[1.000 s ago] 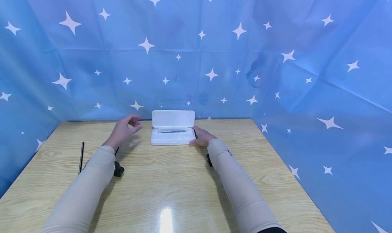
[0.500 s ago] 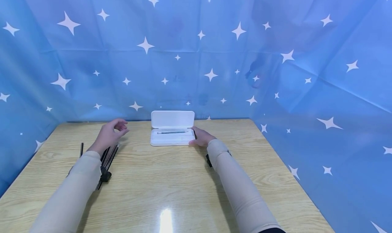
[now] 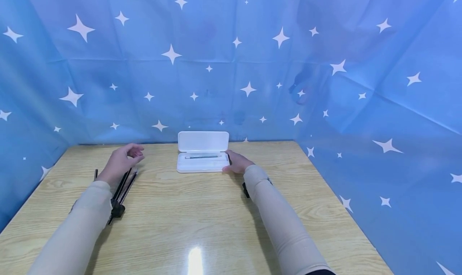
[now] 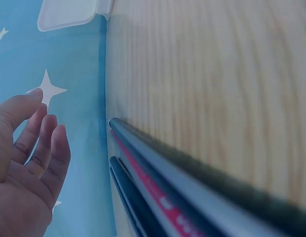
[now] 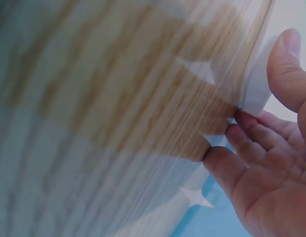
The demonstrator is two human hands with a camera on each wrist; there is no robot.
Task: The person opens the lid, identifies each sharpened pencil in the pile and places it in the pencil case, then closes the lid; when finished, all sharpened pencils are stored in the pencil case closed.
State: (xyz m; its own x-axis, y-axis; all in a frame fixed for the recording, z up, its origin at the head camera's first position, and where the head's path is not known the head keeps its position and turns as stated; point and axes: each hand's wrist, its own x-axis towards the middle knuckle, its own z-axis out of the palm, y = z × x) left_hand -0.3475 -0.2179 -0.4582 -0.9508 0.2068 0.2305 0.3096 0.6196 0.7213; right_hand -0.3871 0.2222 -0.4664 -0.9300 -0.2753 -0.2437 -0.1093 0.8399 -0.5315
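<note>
An open white pencil case (image 3: 183, 169) lies near the table's far edge, its lid (image 3: 203, 141) tilted up at the back. One slim pencil (image 3: 203, 157) rests inside it. My right hand (image 3: 238, 161) holds the case's right end, thumb at the front corner and fingers toward the back. To the left, my left hand (image 3: 120, 160) hovers with fingers loosely bent and nothing between them. Several dark pencils (image 3: 126, 188) lie beneath its wrist, partly hidden by the sleeve. In the left wrist view, a pink stripe runs along one pencil (image 4: 153, 185).
The wooden table (image 3: 216, 210) stretches toward me, with a bright reflection near the front. A blue curtain (image 3: 223, 66) with white stars hangs behind the table and along both sides.
My left hand has moved left, away from the pencil case, and now hovers over the dark pencils, more of which show. The right hand stays at the case.
</note>
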